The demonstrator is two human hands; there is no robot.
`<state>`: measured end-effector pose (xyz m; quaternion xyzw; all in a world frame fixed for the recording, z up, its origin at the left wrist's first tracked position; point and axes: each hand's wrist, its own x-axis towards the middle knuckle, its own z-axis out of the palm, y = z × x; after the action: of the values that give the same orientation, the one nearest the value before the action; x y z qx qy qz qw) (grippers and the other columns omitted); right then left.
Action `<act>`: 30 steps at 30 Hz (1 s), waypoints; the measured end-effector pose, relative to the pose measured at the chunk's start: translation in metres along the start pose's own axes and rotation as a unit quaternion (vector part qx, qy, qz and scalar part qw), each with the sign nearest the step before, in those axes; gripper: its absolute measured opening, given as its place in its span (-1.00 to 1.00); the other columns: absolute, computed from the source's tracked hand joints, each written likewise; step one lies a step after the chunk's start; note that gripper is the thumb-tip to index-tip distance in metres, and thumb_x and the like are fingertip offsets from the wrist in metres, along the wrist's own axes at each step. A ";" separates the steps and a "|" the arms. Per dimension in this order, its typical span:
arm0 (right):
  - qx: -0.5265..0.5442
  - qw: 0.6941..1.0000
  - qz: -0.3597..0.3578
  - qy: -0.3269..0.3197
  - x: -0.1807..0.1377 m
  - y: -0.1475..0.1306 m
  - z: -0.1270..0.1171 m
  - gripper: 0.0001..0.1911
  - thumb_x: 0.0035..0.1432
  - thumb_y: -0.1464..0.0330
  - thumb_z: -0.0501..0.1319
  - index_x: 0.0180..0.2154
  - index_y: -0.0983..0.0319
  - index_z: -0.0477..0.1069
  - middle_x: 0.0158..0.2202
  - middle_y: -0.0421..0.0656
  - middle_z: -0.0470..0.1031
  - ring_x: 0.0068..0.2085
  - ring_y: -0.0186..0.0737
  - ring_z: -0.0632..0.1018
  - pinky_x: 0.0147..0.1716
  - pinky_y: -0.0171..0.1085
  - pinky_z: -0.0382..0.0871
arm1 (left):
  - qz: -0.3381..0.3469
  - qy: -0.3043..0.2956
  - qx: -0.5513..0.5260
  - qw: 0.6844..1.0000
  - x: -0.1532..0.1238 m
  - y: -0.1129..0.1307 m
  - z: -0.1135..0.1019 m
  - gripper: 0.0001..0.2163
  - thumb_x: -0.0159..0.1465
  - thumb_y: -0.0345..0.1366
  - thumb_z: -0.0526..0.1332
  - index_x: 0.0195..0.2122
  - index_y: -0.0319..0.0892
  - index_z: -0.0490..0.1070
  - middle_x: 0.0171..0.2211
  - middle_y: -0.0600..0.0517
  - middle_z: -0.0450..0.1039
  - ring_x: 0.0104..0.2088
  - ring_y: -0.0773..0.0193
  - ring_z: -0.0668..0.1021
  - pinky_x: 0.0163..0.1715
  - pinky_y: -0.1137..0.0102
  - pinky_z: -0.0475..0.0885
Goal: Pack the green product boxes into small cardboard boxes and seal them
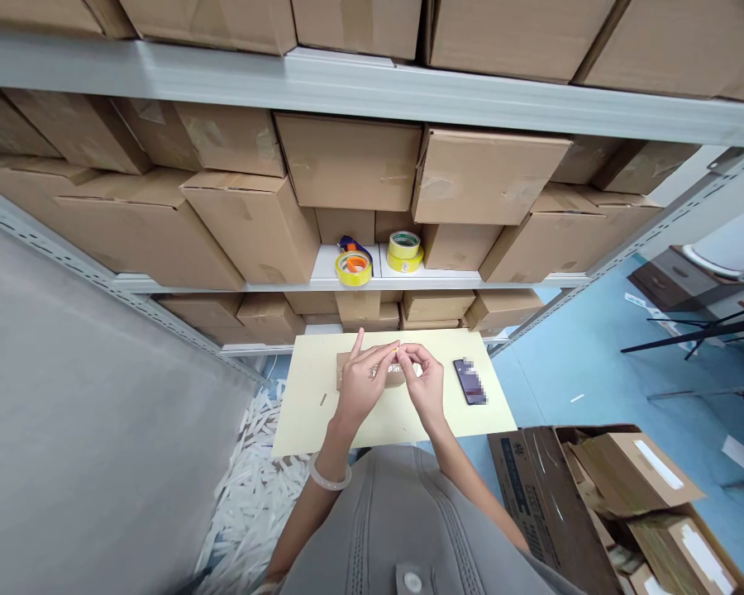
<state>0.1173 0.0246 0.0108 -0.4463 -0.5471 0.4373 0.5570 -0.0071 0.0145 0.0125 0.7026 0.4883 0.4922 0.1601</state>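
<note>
My left hand (360, 383) and my right hand (424, 378) meet above a small brown cardboard box (347, 364) that lies on a pale yellow table (310, 421). Both hands pinch a tiny yellowish piece (398, 350) between their fingertips; the left index finger points up. What the piece is I cannot make out. A white bracelet (330, 478) sits on my left wrist. A dark phone (469, 381) lies flat on the table just right of my right hand.
Grey metal shelves (372, 87) packed with cardboard boxes stand behind the table. Two yellow tape rolls (355, 268) (405, 249) rest on a shelf. White packing chips (248, 496) cover the floor at left. An open carton (551, 496) with flat boxes sits at right.
</note>
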 end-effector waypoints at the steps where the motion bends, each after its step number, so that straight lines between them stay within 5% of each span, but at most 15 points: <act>1: -0.007 1.000 -0.002 0.000 0.000 0.000 0.000 -0.81 0.20 0.25 0.18 -0.30 0.22 0.47 -0.33 -0.14 0.55 -0.30 -0.23 0.55 -0.24 -0.26 0.41 | 0.001 0.000 0.000 1.000 0.000 0.000 0.000 -0.73 0.39 -0.32 0.06 -0.01 -0.01 0.50 -0.11 0.10 0.59 -0.19 0.32 0.62 0.38 -0.04 -0.05; 11: -0.108 0.992 -0.060 -0.006 -0.001 0.005 0.003 -0.83 0.22 0.27 0.14 -0.32 0.20 0.43 -0.36 -0.19 0.52 -0.35 -0.27 0.48 -0.31 -0.30 0.32 | -0.028 0.026 -0.021 0.999 -0.006 -0.004 -0.003 -0.82 0.33 -0.30 0.15 -0.13 -0.07 0.52 -0.18 0.08 0.61 -0.27 0.31 0.63 0.35 0.00 0.04; 19: -0.159 0.977 -0.112 -0.091 0.000 0.005 0.019 -0.88 0.22 0.33 0.11 -0.33 0.17 0.41 -0.37 -0.20 0.51 -0.32 -0.25 0.48 -0.30 -0.29 0.29 | -0.129 0.100 -0.030 0.986 -0.017 -0.014 -0.015 -0.84 0.32 -0.22 0.13 -0.30 -0.12 0.47 -0.34 0.09 0.59 -0.43 0.34 0.57 0.24 0.16 0.26; 25: -0.150 0.961 -0.146 -0.179 0.006 0.004 0.046 -0.91 0.18 0.37 0.11 -0.35 0.16 0.39 -0.39 -0.21 0.50 -0.33 -0.24 0.48 -0.32 -0.29 0.29 | -0.254 0.208 -0.021 0.944 -0.035 -0.018 -0.046 -0.78 0.31 -0.12 0.13 -0.31 -0.15 0.44 -0.35 0.02 0.56 -0.29 0.24 0.60 -0.27 0.42 0.45; 30: -0.137 0.943 -0.167 -0.254 0.014 0.001 0.079 -0.92 0.13 0.39 0.12 -0.38 0.17 0.38 -0.40 -0.23 0.50 -0.34 -0.26 0.49 -0.33 -0.30 0.27 | -0.295 0.330 -0.003 0.897 -0.057 -0.028 -0.082 -0.76 0.29 -0.10 0.15 -0.32 -0.18 0.41 -0.40 0.02 0.54 -0.36 0.26 0.58 -0.37 0.46 0.40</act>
<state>0.0383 0.0403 0.0129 -0.2946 -0.7920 0.3571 0.3980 -0.0930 -0.0410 0.0006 0.3233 0.6966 0.6272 0.1302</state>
